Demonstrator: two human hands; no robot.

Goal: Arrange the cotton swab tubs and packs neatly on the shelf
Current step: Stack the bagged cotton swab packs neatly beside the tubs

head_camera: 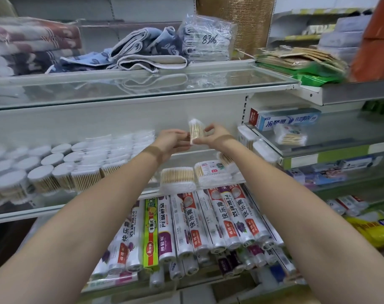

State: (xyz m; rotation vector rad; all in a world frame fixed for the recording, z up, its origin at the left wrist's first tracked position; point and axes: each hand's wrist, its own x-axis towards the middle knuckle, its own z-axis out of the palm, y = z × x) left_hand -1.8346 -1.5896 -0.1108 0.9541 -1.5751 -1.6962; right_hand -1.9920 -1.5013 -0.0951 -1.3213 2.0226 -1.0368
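Both hands are up in front of the middle shelf: my left hand (172, 140) and right hand (210, 137) pinch one swab pack (196, 131) between them, fingers curled on its sides. I hold the pack upright in the air, above the glass shelf (55, 210) and clear of everything on it.

Below my hands, two more packs (177, 178) lie flat near the shelf's front edge, one showing a printed label (211, 168). To the left, round tubs (48, 172) with white lids stand in rows, and stacked packs (121, 145) sit behind them. To the right, further packs (245, 138) lean at the shelf's end.

Underneath, rolls of wrap (208, 224) lie side by side, with a green box (151, 233) among them. On the top shelf rest folded towels (142, 49). On the neighbouring rack sits a toothpaste box (287, 118), with one loose swab pack (290, 134) just below it.
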